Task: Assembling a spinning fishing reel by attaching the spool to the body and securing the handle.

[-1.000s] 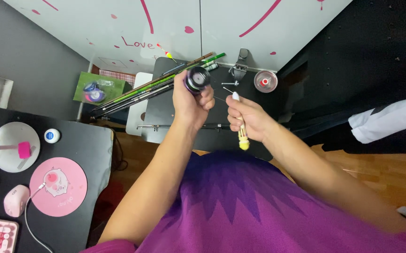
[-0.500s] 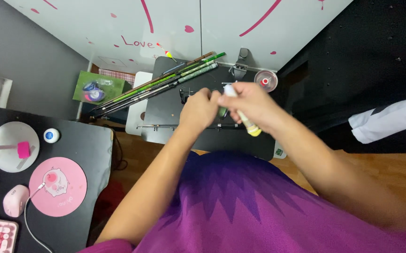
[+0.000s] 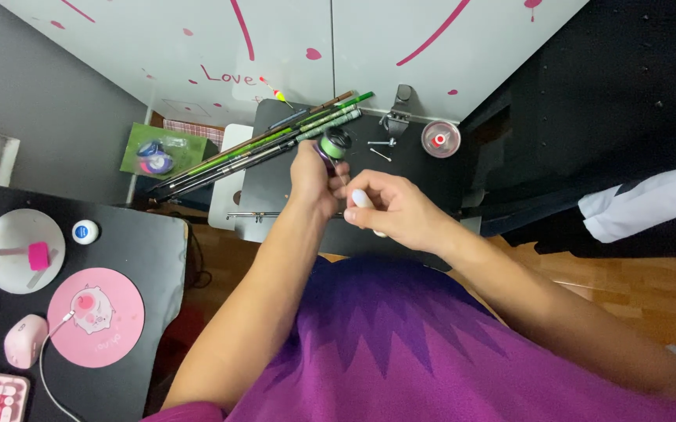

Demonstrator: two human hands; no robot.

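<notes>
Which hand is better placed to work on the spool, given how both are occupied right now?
Probably the right hand. The left hand already grips the green spool above the black table, while the right sits just beside it holding a small white tool, close to the spool.

Head view, steeply down, close.

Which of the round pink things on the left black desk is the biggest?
The pink round mat with a cartoon figure; the pink mouse beside it is clearly smaller.
</notes>
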